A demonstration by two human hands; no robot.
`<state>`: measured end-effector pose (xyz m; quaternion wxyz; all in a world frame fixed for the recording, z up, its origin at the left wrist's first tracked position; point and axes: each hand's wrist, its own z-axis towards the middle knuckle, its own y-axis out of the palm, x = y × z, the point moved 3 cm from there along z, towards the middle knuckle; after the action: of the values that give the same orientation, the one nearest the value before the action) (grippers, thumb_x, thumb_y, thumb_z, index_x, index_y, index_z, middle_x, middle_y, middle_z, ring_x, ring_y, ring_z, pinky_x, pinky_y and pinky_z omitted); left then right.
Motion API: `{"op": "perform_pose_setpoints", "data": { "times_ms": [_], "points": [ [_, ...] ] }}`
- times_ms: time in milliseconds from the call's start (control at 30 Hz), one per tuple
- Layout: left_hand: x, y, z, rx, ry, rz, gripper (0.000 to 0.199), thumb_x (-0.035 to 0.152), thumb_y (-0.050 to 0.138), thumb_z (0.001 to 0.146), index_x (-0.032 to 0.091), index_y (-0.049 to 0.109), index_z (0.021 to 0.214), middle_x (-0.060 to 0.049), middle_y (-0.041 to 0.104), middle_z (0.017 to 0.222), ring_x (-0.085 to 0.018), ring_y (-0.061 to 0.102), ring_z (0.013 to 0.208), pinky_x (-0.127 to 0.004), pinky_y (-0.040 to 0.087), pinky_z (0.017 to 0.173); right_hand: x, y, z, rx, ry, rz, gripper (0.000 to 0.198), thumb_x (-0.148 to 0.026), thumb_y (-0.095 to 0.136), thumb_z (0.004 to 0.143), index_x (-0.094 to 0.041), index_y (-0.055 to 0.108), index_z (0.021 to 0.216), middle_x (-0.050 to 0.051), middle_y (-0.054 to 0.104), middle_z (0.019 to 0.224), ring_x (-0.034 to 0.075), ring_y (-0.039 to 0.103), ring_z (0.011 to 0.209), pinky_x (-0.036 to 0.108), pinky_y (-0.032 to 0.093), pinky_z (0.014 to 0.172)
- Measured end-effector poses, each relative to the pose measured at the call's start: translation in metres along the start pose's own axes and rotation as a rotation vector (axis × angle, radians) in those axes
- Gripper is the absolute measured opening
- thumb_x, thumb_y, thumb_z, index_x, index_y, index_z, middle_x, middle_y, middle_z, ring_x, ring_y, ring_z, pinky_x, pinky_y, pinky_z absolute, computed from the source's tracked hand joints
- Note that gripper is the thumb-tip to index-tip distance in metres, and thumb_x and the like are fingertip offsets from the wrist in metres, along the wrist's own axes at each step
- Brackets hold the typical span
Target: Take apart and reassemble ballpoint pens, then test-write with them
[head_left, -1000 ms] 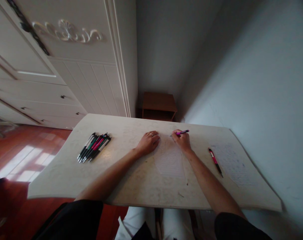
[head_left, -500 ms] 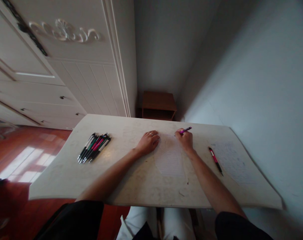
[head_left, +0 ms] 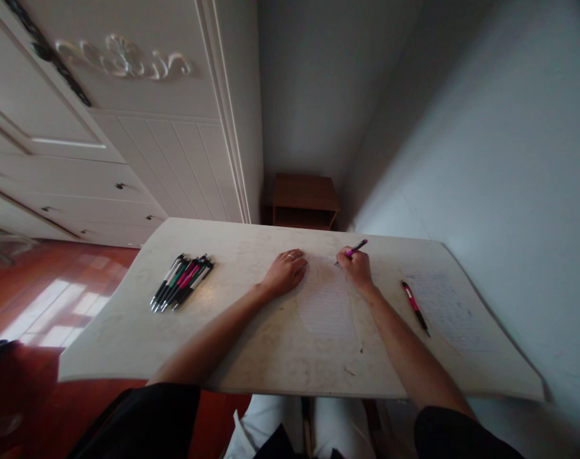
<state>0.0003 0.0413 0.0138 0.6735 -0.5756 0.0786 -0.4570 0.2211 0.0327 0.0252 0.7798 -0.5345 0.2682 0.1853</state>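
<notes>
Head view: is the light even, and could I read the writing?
In the head view, light is uneven: bright patches on the floor, a slanting shadow on the wall; also in the head view, writing on the middle paper and right paper is too soft to read.

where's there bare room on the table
Widest patch: between the pens and left forearm, down to the near left corner of the table. A narrower gap runs between the right forearm and red pen. Crowded: the middle, with left hand, right hand and paper.
</notes>
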Motion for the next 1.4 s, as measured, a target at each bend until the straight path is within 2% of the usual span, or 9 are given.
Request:
{"op": "perform_pose_setpoints", "data": {
  "times_ms": [233, 433, 567, 700, 800, 933, 1200, 1300, 1400],
  "points": [
    [-0.001, 0.001, -0.001, 0.002, 0.0, 0.009, 0.023, 0.021, 0.055, 0.089, 0.017, 0.067, 0.108, -0.014, 0.06, 0.128, -0.027, 0.052, 0.124, -0.045, 0.044, 0.104, 0.008, -0.003, 0.003, 0.06, 0.035, -0.193, 0.028, -0.032, 0.046, 0.079, -0.019, 0.066, 0.063, 0.008, 0.065, 0.056, 0.021, 0.061, 0.057, 0.027, 0.035, 0.055],
    [0.001, -0.001, 0.0, 0.003, 0.002, 0.003, 0.023, 0.022, 0.053, 0.09, 0.016, 0.067, 0.108, -0.015, 0.06, 0.128, -0.028, 0.053, 0.124, -0.046, 0.045, 0.104, 0.008, -0.006, 0.003, -0.075, -0.019, 0.016, 0.027, -0.032, 0.045, 0.078, -0.019, 0.065, 0.064, 0.004, 0.062, 0.052, 0.019, 0.061, 0.056, 0.025, 0.04, 0.056],
    [0.002, -0.002, 0.0, -0.002, 0.003, -0.001, 0.023, 0.022, 0.053, 0.09, 0.015, 0.067, 0.108, -0.016, 0.06, 0.127, -0.028, 0.053, 0.124, -0.046, 0.045, 0.104, 0.007, -0.007, 0.003, -0.048, -0.02, 0.019, 0.026, -0.033, 0.047, 0.076, -0.019, 0.066, 0.065, 0.004, 0.063, 0.054, 0.019, 0.061, 0.056, 0.025, 0.041, 0.055],
    [0.001, -0.002, 0.0, 0.001, 0.002, -0.01, 0.023, 0.021, 0.053, 0.09, 0.016, 0.067, 0.108, -0.016, 0.06, 0.127, -0.028, 0.053, 0.124, -0.047, 0.045, 0.104, 0.009, -0.006, 0.004, -0.158, 0.002, 0.128, 0.025, -0.031, 0.048, 0.076, -0.018, 0.067, 0.067, 0.003, 0.063, 0.053, 0.017, 0.061, 0.052, 0.024, 0.043, 0.052],
    [0.001, -0.001, 0.0, 0.004, 0.002, -0.017, 0.024, 0.022, 0.053, 0.09, 0.017, 0.067, 0.108, -0.015, 0.06, 0.128, -0.027, 0.052, 0.124, -0.046, 0.045, 0.104, 0.01, -0.009, 0.005, -0.135, -0.016, 0.124, 0.025, -0.033, 0.049, 0.076, -0.018, 0.067, 0.067, 0.003, 0.063, 0.054, 0.018, 0.061, 0.053, 0.025, 0.044, 0.053],
    [0.001, -0.002, 0.0, 0.001, 0.001, -0.012, 0.024, 0.022, 0.053, 0.09, 0.016, 0.067, 0.108, -0.016, 0.06, 0.128, -0.028, 0.052, 0.124, -0.046, 0.045, 0.104, 0.008, -0.007, 0.004, -0.221, -0.01, 0.179, 0.027, -0.035, 0.05, 0.078, -0.017, 0.069, 0.071, 0.003, 0.065, 0.057, 0.017, 0.059, 0.049, 0.025, 0.044, 0.051],
    [0.001, -0.001, 0.0, 0.003, 0.0, -0.006, 0.024, 0.021, 0.053, 0.09, 0.017, 0.067, 0.108, -0.015, 0.061, 0.127, -0.027, 0.054, 0.123, -0.046, 0.045, 0.103, 0.0, -0.012, 0.003, -0.164, -0.123, 0.013, 0.026, -0.031, 0.047, 0.077, -0.019, 0.067, 0.067, 0.003, 0.065, 0.056, 0.018, 0.063, 0.057, 0.025, 0.044, 0.058],
    [0.001, -0.001, 0.0, 0.009, 0.004, -0.007, 0.024, 0.022, 0.053, 0.09, 0.017, 0.067, 0.108, -0.015, 0.06, 0.127, -0.027, 0.054, 0.123, -0.046, 0.045, 0.104, 0.002, -0.011, 0.003, -0.183, -0.119, 0.017, 0.025, -0.031, 0.047, 0.078, -0.02, 0.067, 0.067, 0.002, 0.062, 0.053, 0.017, 0.062, 0.055, 0.025, 0.043, 0.057],
    [0.0, 0.0, 0.0, 0.008, 0.009, -0.01, 0.023, 0.022, 0.053, 0.09, 0.017, 0.067, 0.108, -0.015, 0.06, 0.128, -0.027, 0.054, 0.122, -0.046, 0.045, 0.104, 0.008, -0.011, 0.004, -0.126, -0.048, 0.07, 0.024, -0.033, 0.05, 0.077, -0.019, 0.066, 0.068, 0.003, 0.063, 0.054, 0.017, 0.062, 0.055, 0.024, 0.044, 0.055]
  ]
}}
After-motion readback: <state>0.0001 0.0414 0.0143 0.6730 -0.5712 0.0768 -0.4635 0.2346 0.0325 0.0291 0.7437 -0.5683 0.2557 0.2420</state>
